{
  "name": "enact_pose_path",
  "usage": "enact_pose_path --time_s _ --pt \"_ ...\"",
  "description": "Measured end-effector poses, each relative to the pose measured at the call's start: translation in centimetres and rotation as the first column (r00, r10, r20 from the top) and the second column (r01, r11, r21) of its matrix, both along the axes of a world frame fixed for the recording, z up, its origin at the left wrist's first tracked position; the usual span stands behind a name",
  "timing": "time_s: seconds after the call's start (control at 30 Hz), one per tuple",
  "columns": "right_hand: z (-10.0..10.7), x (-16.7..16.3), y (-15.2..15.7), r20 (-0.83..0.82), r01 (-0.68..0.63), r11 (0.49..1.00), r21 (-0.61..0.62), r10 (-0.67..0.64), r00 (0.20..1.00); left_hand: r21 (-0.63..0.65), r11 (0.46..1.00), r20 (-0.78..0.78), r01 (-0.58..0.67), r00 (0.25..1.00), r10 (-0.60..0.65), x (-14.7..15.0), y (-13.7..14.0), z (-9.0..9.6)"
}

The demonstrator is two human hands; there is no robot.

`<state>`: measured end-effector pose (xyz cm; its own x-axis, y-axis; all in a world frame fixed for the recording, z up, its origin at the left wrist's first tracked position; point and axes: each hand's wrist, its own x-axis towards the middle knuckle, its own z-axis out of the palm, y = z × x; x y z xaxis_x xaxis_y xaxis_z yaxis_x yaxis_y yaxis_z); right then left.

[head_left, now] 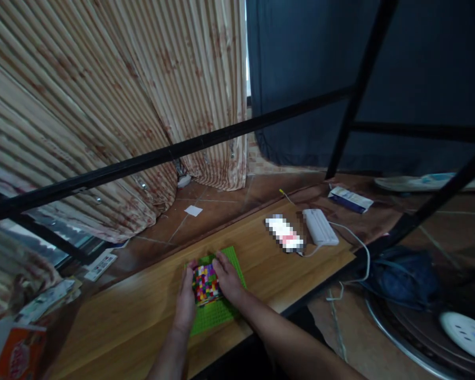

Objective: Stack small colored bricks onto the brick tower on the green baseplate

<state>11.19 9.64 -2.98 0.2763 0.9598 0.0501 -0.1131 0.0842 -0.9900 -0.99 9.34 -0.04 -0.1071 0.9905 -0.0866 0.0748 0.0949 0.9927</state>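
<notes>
A multicoloured block of small toy bricks sits on a green studded baseplate on the wooden board. My left hand is against the block's left side, its fingers pointing away from me along that edge. From the right, my right hand curls its fingers over the block's far right part. Between them the two hands grip the bricks from both sides. Some fingertips at the far edge are hard to make out.
A phone with a blurred-out screen lies on the wooden board, cabled to a white power bank. A dark metal rail crosses beyond the board. An orange package is at lower left, a blue-white box at right.
</notes>
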Motion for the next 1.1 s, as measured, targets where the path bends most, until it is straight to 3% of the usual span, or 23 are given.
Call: enact_pose_path --time_s 0.1,0.2,0.3,0.4,0.53,0.7,0.8,0.87,0.97,1.03,1.1 --pt "0.2 3.8 -1.5 -0.008 0.054 0.996 0.071 -0.054 0.999 0.051 0.996 -0.047 -0.075 0.996 0.077 -0.1 -1.7 0.5" --pt "0.3 9.3 -3.7 0.133 0.216 0.97 0.111 -0.23 0.964 0.046 0.991 -0.245 -0.124 0.96 0.132 0.8 -3.8 0.7" --pt "0.4 14.7 -6.1 0.342 0.359 0.926 0.115 -0.376 0.861 0.083 0.988 -0.457 -0.131 0.876 0.155 2.6 -5.1 0.5" --pt "0.5 18.1 -8.4 0.541 0.43 0.9 0.071 -0.397 0.742 0.162 0.977 -0.624 -0.137 0.753 0.209 4.1 -5.5 0.1" --pt "0.0 18.6 -10.7 0.637 0.437 0.898 0.061 -0.371 0.676 0.21 0.962 -0.684 -0.172 0.677 0.271 4.7 -5.5 -0.4" --pt "-0.9 15.7 -11.6 0.636 0.254 0.964 0.074 -0.242 0.732 0.269 0.956 -0.652 -0.12 0.708 0.272 4.1 -5.4 -0.6" --pt "-1.1 14.0 -11.4 0.616 0.148 0.985 0.084 -0.168 0.769 0.201 0.98 -0.587 -0.008 0.799 0.127 2.6 -5.1 0.1" --pt "-0.9 13.1 -11.1 0.599 0.094 0.993 0.077 -0.121 0.792 0.083 0.985 -0.513 0.153 0.854 -0.089 1.1 -4.8 1.0" --pt "-0.2 11.6 -10.5 0.557 0.036 0.997 0.063 -0.065 0.828 -0.043 0.908 -0.419 0.416 0.818 -0.394 -1.1 -4.2 2.9" --pt "0.4 10.4 -9.7 0.518 0.009 0.998 0.062 -0.04 0.855 -0.061 0.866 -0.382 0.496 0.79 -0.479 -2.2 -3.9 3.8" --pt "1.1 8.8 -8.7 0.466 -0.025 0.998 0.059 -0.006 0.885 -0.027 0.864 -0.296 0.504 0.821 -0.488 -2.9 -3.9 4.0"
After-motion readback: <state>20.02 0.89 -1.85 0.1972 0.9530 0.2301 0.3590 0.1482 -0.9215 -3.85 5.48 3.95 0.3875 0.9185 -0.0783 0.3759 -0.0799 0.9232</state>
